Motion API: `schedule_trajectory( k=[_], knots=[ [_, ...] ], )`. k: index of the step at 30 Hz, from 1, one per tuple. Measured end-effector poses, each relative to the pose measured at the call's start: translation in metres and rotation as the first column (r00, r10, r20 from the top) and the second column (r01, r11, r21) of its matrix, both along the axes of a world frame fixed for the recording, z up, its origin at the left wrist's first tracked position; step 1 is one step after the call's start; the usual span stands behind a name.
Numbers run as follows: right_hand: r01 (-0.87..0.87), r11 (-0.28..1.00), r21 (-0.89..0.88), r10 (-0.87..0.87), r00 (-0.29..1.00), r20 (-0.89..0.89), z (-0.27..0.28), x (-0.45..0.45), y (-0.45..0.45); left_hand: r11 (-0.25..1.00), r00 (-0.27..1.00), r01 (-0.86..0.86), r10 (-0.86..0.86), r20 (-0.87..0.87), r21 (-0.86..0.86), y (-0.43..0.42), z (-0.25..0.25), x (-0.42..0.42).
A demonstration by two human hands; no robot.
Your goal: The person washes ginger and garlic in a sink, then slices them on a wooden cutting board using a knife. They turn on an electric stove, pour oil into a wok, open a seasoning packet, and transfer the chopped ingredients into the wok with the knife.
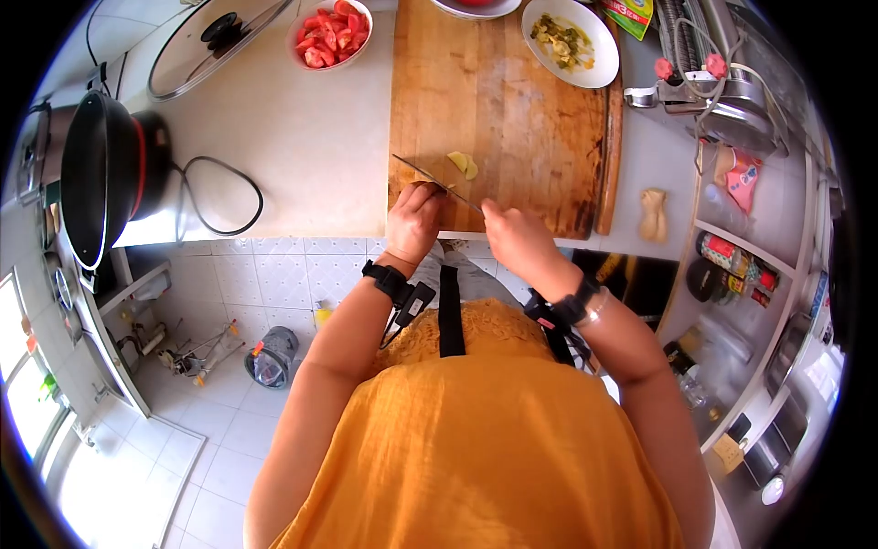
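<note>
My right hand is closed round the handle of a kitchen knife, whose blade points to the far left over the front edge of a wooden cutting board. Beside the blade my left hand has its fingers curled down on the board; whatever lies under them is mostly hidden. Just beyond the knife are a few thin pale-yellow slices, which look like ginger. On the counter, right of the board, sits a knobbly pale root, like ginger.
A bowl of cut tomatoes and a glass lid stand at the back left. A black pan is on the far left, near a cable. A white plate of chopped greens rests on the board's back right.
</note>
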State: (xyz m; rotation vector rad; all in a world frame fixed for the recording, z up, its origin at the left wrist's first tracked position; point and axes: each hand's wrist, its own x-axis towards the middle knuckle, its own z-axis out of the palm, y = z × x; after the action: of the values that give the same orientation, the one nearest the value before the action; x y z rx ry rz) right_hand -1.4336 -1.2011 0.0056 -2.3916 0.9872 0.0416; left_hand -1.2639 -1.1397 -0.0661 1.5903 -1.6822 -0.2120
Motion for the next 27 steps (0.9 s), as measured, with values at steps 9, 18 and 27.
schedule_trajectory(
  k=[9,18,27],
  knots=[
    [0.067,0.997,0.031,-0.070,0.990,0.126,0.007,-0.004,0.003,1.000,1.000,-0.003,0.003,0.014,0.013,0.000,0.005,0.002],
    [0.087,0.996,0.023,-0.089,0.992,0.087,-0.009,0.010,-0.001,1.000,1.000,0.023,-0.023,0.017,0.019,0.000,0.006,0.004],
    [0.032,0.997,0.070,-0.036,0.998,0.050,0.003,0.003,-0.001,0.996,0.996,0.083,-0.082,0.035,-0.027,-0.001,0.000,0.012]
  ],
)
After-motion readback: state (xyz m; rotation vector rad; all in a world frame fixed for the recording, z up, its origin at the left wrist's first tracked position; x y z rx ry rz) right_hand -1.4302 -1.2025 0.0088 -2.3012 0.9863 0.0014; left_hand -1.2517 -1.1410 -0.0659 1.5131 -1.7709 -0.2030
